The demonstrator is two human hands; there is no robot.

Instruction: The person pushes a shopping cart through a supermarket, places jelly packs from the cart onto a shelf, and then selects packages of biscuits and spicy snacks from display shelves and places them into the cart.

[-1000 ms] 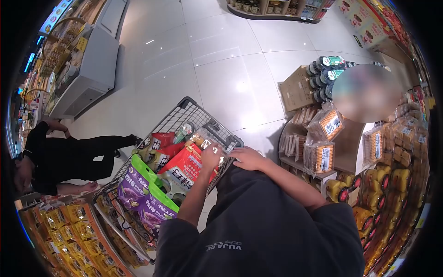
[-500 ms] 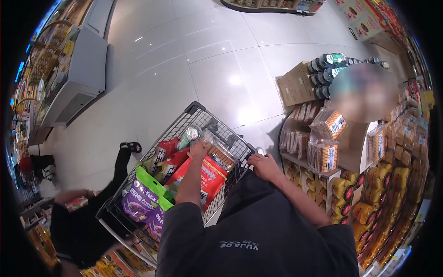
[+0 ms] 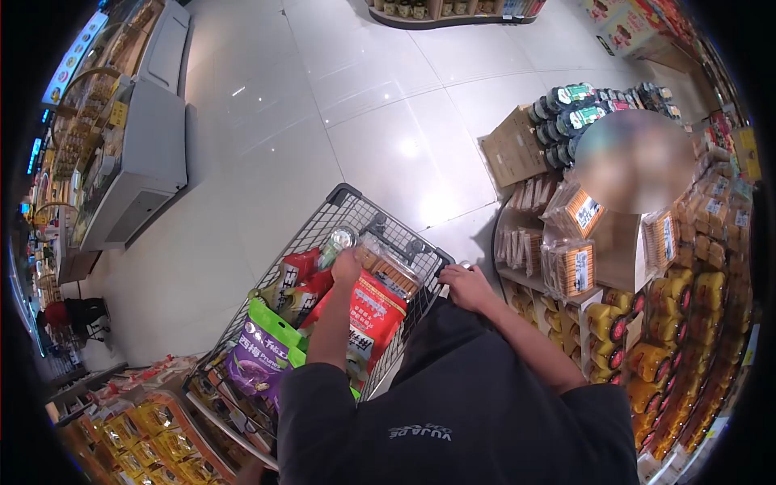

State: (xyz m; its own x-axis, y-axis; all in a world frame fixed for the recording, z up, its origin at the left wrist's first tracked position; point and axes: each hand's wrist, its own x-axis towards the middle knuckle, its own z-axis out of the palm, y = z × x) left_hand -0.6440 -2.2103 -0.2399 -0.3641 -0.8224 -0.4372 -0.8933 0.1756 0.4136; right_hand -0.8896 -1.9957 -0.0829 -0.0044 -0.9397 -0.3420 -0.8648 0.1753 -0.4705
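Note:
My left hand (image 3: 347, 267) is inside the shopping cart (image 3: 319, 217), its fingers closed and pointing down between a clear jar (image 3: 343, 238) and a clear pack of brown biscuits (image 3: 394, 272). What these fingers grip is hidden. Below that wrist lies a large red snack bag (image 3: 378, 311). Smaller red bags (image 3: 301, 264) sit left of it, and a purple-and-green prune bag (image 3: 257, 356) is nearer the cart's handle. My right hand (image 3: 465, 285) is closed over the cart's rim at the right corner.
To the right, a shelf holds biscuit packs (image 3: 569, 271) and yellow-wrapped goods (image 3: 649, 362). A cardboard box (image 3: 515, 149) stands beside stacked dark-lidded jars (image 3: 578, 121). A display counter (image 3: 145, 153) is at left, and yellow packets (image 3: 153, 420) fill a lower-left shelf. Pale floor tiles (image 3: 267, 162) stretch ahead.
The person in dark clothes at the lower left has mostly gone from view. My left hand stays by the jar, shifted slightly, and my right hand remains on the cart's rim.

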